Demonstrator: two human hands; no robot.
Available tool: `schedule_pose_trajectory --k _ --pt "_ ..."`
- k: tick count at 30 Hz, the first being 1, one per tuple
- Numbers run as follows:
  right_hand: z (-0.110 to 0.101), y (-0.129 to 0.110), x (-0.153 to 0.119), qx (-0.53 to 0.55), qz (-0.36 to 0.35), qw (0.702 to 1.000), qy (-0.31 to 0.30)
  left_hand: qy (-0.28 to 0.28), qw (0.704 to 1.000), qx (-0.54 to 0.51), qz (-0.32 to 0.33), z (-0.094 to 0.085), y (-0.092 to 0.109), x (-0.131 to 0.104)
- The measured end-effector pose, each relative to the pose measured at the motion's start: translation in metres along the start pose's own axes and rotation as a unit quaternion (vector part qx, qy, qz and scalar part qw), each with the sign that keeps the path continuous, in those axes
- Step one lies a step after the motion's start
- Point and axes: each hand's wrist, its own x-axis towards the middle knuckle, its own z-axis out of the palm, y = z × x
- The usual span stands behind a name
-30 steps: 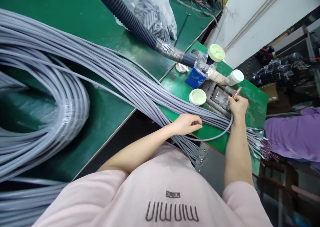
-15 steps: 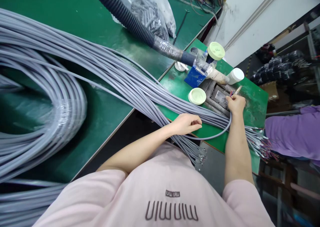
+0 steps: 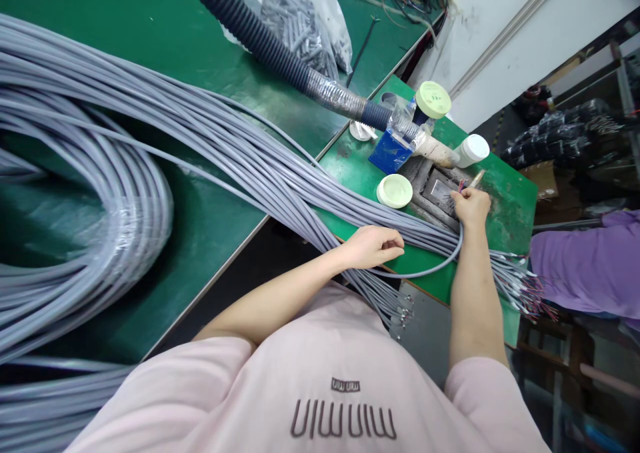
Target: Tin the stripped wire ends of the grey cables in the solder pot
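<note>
Right hand (image 3: 473, 208) holds a slim, round grey cable (image 3: 440, 268) at a soot-grey, square-rimmed basin (image 3: 425, 215)

The fingers are closed narrowly around the cable near its end, and thin red and purple wires (image 3: 461, 186) stick up beside the fingertips. Fine dark strands reach over the shiny silvery surface (image 3: 441, 192) inside the basin; whether they touch it cannot be told. A pale tan, stick-like thing (image 3: 478, 177) shows just beyond the hand, and whether it is held is unclear. From the right hand the cable bows downward and runs back toward the left wrist.

The left hand (image 3: 374, 248) lies over a thick bundle of grey cables (image 3: 280, 180), loosely curled, with a narrow gap between thumb and fingers; whether its hidden fingers hold anything cannot be told.

To the left of the basin, on a small green worktop (image 3: 510, 206), stands a shallow, pale-green round dish (image 3: 395, 192). A white round tub (image 3: 473, 151) is just behind the basin, and a ribbed, dark blue hose (image 3: 280, 56) leads to a pale end piece (image 3: 437, 150) near it.
</note>
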Motion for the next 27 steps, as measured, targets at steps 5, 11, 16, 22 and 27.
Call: schedule_pose_trajectory --k 5,11,16,22,27 --pt "0.0 -0.001 0.0 0.004 -0.003 1.0 0.002 -0.001 1.0 -0.002 0.001 0.0 0.0 0.0" --pt "-0.013 -0.005 -0.006 0.063 -0.012 0.998 0.022 0.005 1.0 -0.007 0.002 0.001 -0.001 0.001" --pt "-0.045 -0.023 -0.056 0.236 -0.042 0.97 0.045 0.011 1.0 -0.021 0.001 0.003 -0.004 0.001" --pt "-0.073 -0.067 -0.144 0.458 0.006 0.889 0.013 0.052 0.971 -0.23 -0.032 0.017 -0.005 0.006" --pt "-0.074 -0.09 -0.182 0.533 0.017 0.846 -0.008 0.075 0.853 -0.513 -0.056 0.043 0.009 0.008"
